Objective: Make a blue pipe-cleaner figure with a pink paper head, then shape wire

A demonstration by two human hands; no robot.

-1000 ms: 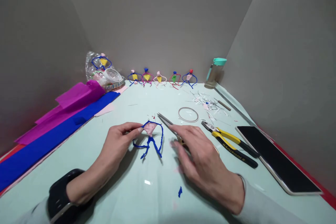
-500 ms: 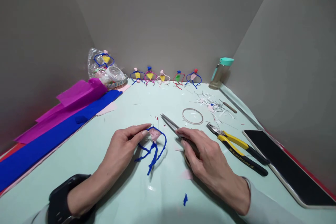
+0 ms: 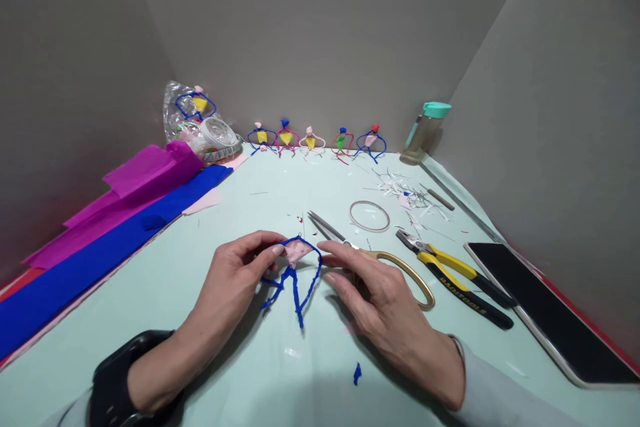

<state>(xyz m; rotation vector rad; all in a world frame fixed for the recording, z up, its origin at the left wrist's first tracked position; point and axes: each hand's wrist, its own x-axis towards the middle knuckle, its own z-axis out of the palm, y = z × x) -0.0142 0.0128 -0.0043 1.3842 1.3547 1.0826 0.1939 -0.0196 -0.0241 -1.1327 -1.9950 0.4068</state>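
My left hand (image 3: 246, 261) pinches the upper left of a wire figure (image 3: 299, 253), thumb and index finger closed on it. The figure has a pale pink paper body, with blue paper-wrapped arms and legs bent into loops. Beside it, my right hand (image 3: 385, 297) has thumb and index finger apart, the fingertips at the figure's right arm. Whether they touch it I cannot tell for sure. The scissors (image 3: 407, 265), with gold handles, lie on the table partly under my right hand, their blades pointing to the far left.
Yellow-and-black pliers (image 3: 453, 273) and a tablet (image 3: 545, 310) lie to the right. A wire coil (image 3: 369, 216) and paper scraps (image 3: 400, 188) are farther back. Several finished figures (image 3: 311, 139) lean on the wall, near a bottle (image 3: 425, 133). Blue crepe paper (image 3: 110, 253) lies left.
My right hand has let go of the scissors, which now lie on the table. It has moved left to the figure. The figure's legs have turned slightly; my left hand keeps its pinch.
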